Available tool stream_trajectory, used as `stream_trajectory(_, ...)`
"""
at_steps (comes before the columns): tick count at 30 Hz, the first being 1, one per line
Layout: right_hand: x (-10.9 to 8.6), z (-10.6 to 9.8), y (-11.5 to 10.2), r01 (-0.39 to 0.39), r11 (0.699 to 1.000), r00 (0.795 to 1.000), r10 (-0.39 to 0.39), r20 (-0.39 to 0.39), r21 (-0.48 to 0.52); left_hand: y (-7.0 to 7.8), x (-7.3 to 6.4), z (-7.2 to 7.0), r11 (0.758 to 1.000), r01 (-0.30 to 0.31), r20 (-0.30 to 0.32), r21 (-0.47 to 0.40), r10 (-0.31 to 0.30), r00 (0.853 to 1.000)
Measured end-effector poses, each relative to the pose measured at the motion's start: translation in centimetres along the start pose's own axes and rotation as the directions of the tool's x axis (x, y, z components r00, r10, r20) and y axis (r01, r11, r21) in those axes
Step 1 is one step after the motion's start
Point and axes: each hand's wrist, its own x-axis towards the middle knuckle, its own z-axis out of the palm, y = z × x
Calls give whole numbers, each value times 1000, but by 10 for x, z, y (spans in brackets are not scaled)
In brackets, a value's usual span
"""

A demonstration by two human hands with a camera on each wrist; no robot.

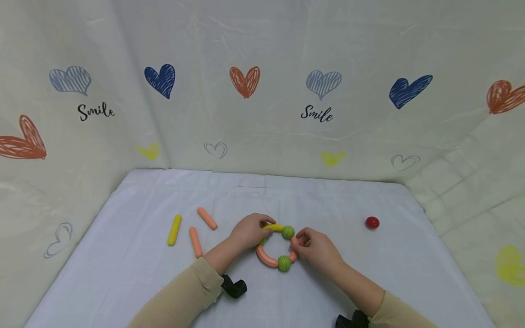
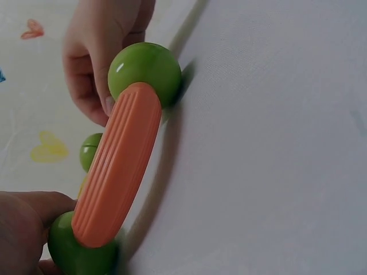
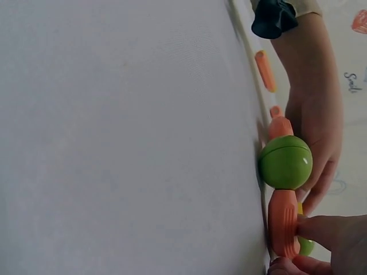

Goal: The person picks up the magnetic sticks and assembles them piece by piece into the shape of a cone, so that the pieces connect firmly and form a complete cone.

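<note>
A ring of curved toy rods joined by green balls lies in the middle of the table in the head view. Its pieces include a curved yellow rod (image 1: 274,227) at the top, a curved orange rod (image 2: 119,172) at the lower left, a front green ball (image 1: 285,263) and an upper right green ball (image 1: 288,232). My left hand (image 1: 252,230) holds the left green ball (image 2: 80,246), which is mostly hidden from the head. On the opposite side, my right hand (image 1: 320,249) pinches another curved orange rod (image 3: 284,223) between thumb and fingers.
Left of the ring lie a straight yellow rod (image 1: 174,230) and two straight orange rods, one upper (image 1: 207,218) and one lower (image 1: 195,242). A red ball (image 1: 372,222) sits toward the right side of the white-covered table (image 1: 393,273). Heart-printed cloth (image 1: 279,118) hangs behind.
</note>
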Motion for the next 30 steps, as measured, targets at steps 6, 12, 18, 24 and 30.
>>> stream_trajectory(6, 0, 1, -1, 9, 1000, 1000, -9, 8, 5, 0, 0, 1, 1000, -2, -10, 6, 2, 1000)
stream_trajectory(12, 1, 1, 1, 17, 1000, 1000, -17, 16, 15, -1, 1, 1, 1000, -8, 0, 16, 8, 1000)
stream_trajectory(18, 1, 2, 2, 0, 1000, 999, -1, 42, 29, -1, 1, -2, 1000, -7, 19, 9, 7, 1000)
stream_trajectory(24, 1, 3, 2, 2, 999, 999, -4, 52, 35, 0, -2, -5, 1000, 16, 34, 5, -16, 999)
stream_trajectory(30, 3, 2, 2, -3, 999, 999, 1, 53, 40, -1, -6, -9, 1000, 27, 57, 4, -27, 998)
